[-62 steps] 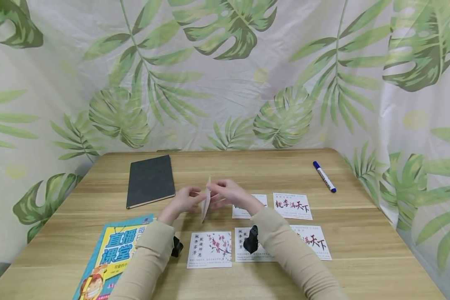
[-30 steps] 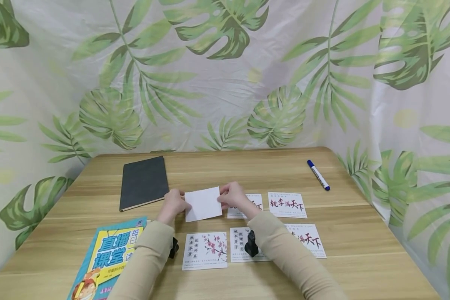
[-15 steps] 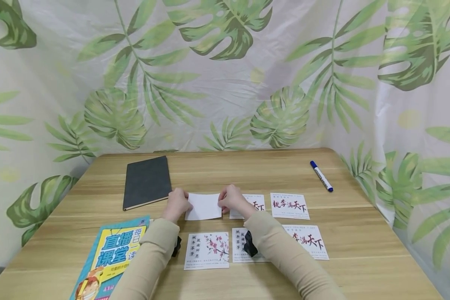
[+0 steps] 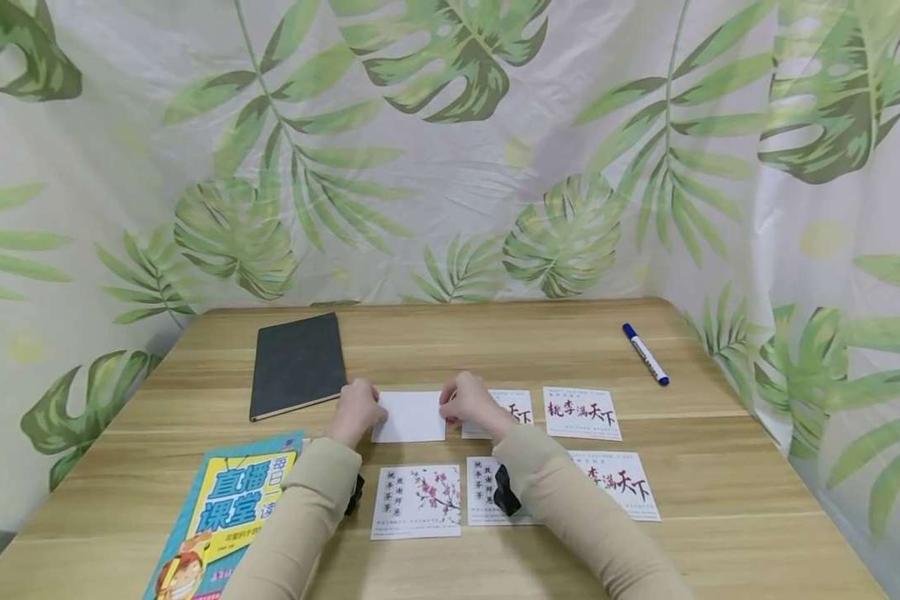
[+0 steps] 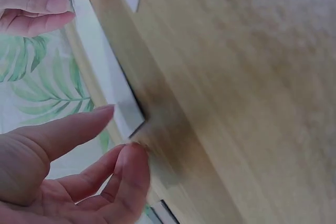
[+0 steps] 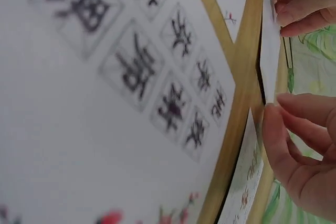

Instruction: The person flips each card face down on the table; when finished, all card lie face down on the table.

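Observation:
A card, its blank white side up, lies level at or just above the tabletop in the middle of the head view. My left hand holds its left edge, thumb and forefinger around a corner in the left wrist view. At the opposite edge my right hand pinches a corner between thumb and forefinger. Under the right hand and wrist lies a card with red lettering, partly hidden. Nearer me are a blossom card and a second blossom card, largely covered by the right forearm in the head view.
Two more red-lettered cards, a far one and a near one, lie on the right. A dark notebook rests at back left, and a blue magazine at front left. A blue-capped marker lies at back right.
The card was upright and edge-on between the hands, then turned to show its blank side. Both hands have since lowered it flat toward the table.

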The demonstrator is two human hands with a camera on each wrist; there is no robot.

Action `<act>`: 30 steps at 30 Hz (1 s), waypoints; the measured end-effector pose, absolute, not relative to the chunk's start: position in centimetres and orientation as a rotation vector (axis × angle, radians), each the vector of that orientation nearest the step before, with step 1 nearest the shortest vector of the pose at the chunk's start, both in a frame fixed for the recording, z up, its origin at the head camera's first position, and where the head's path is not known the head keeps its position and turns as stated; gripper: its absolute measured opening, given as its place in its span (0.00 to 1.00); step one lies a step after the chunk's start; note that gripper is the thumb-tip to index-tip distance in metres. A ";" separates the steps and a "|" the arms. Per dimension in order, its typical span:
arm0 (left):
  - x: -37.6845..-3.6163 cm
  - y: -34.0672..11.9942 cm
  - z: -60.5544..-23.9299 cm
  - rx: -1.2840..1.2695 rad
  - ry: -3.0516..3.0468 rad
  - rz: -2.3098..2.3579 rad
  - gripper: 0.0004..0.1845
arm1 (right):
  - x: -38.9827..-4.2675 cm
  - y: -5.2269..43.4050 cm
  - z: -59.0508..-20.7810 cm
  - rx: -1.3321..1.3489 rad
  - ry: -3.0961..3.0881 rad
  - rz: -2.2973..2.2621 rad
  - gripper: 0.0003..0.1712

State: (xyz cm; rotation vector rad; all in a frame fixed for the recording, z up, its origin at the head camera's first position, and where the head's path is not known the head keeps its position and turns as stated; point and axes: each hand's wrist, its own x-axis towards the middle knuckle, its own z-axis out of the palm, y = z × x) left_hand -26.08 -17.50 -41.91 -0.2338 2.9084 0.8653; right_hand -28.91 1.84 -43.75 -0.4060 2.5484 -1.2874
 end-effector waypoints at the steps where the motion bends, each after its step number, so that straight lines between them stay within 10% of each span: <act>1: -26.0 -17.4 -41.8 -0.218 2.913 0.858 0.06 | -29.0 2.2 -43.6 -0.417 2.554 -1.279 0.04; 8: -26.0 -15.8 -40.4 -0.079 2.923 0.853 0.26 | -30.0 6.3 -42.2 -0.484 2.657 -1.227 0.16; 30: -27.5 -8.7 -41.9 0.241 2.892 0.907 0.25 | -30.4 14.4 -42.8 -0.377 2.749 -0.938 0.26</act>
